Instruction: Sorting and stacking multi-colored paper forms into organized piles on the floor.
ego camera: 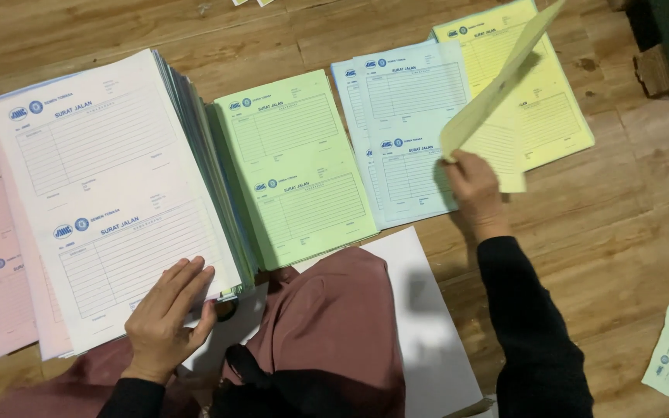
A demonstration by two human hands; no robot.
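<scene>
Yellow printed form sheet (497, 93), curled, pinched in right hand (472, 186); left hand (168, 317) flat on white stack (110, 193)

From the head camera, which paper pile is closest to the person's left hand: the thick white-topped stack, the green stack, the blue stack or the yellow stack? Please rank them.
Measured from the left hand:
1. Thick white-topped stack of printed forms, directly under the hand.
2. Green stack of forms, just to its right.
3. Pale blue stack of forms, further right.
4. Yellow stack of forms, far right, at the top.

A yellow form sheet (497, 89) curls upward, pinched at its lower corner above the yellow stack (559, 116). The thick collated stack (110, 186), white form on top, lies flat at left on the wooden floor.
</scene>
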